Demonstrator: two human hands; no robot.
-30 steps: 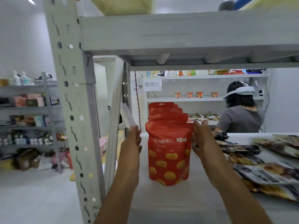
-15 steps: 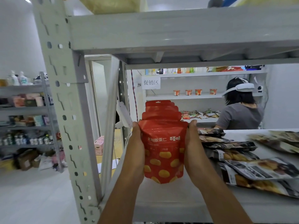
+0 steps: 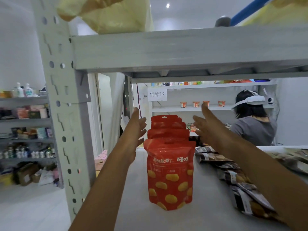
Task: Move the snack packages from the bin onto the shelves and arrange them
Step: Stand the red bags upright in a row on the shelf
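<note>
Shelf (image 3: 133, 189) holds red pouches (image 3: 170, 172) between spread fingers (image 3: 197, 119).

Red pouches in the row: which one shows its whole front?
The frontmost pouch, nearest the camera; the pouches behind it show only their red tops.

A white paper sign (image 3: 157, 94) on the far shelf (image 3: 166, 109) reads "促销区"; the front red pouch (image 3: 170, 177) bears "板栗仁" and the brand "百草味".

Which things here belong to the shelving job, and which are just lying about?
Job: red pouches standing in a row, dark snack packs lying flat, shelf, left hand, right hand.
Not the job: yellow bag overhead, far cups, paper sign, other person.
</note>
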